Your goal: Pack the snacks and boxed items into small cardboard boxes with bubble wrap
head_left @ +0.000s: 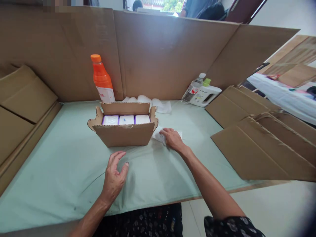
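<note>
An open cardboard box (124, 136) stands upright on the pale green cloth, its end flaps sticking up. Inside it are three white packs (126, 120) side by side with purple edges. My left hand (115, 176) hovers in front of the box, fingers apart and curved, holding nothing. To the right of the box, my right hand (172, 139) has its fingers closed on a crumpled piece of white, translucent plastic wrap (160, 137) that lies on the cloth. Part of that wrap is hidden under the hand.
Behind the box are an orange bottle (102, 80) and several white, padded-looking pieces (161, 106). A clear bottle (194, 89) leans by a white jug (206, 95) at the back. Cardboard panels (172, 59) wall the table's back; folded cartons (261, 148) lie right, more cardboard (27, 95) left.
</note>
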A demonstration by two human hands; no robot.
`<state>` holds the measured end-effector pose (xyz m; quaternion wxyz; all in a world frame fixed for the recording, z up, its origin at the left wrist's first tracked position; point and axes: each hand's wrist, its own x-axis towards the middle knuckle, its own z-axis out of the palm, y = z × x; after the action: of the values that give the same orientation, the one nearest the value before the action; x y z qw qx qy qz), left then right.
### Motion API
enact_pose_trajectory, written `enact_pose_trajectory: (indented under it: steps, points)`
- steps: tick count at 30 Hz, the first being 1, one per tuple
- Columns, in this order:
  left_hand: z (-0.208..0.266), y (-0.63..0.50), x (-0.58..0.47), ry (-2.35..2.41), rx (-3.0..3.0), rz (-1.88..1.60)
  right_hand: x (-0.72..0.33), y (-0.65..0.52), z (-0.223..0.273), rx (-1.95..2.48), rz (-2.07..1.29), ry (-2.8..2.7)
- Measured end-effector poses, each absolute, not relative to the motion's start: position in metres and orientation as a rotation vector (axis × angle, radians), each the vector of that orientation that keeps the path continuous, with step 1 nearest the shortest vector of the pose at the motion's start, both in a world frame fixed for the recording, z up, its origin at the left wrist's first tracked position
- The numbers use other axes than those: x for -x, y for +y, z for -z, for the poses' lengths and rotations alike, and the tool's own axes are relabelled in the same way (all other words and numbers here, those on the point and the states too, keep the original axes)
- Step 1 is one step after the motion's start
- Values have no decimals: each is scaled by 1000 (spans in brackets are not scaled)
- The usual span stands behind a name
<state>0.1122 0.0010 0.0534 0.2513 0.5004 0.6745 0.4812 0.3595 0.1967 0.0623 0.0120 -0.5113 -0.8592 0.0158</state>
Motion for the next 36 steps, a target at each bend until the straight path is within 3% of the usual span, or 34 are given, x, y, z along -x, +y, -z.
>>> enact_pose_trajectory:
  steps: [6, 11, 15, 18, 21, 27, 36]
  points:
    - [-59, 3, -98, 1858, -1369, -1218, -387, 179, -93, 1626, -19, -2492]
    - [-58, -17, -113, 1519, -1541, -1046, -388, 77, -115, 1409, -498, -2131]
    - [-57, -42, -119, 1199, -1518, -897, -348, -6, -98, 1198, -818, -1989]
    - [-52, -55, -117, 1248, -1556, -897, -335, -33, -89, 1078, -1017, -2058]
    - [-45, -63, -113, 1316, -1737, -931, -345, -20, -98, 1095, -1044, -2001]
    - [-39, -65, -86, 1469, -1791, -1019, -338, 88, -91, 1410, -777, -1900]
    - [-43, 27, -23, 1704, -1636, -1323, -297, 177, -47, 1258, -1035, -1934]
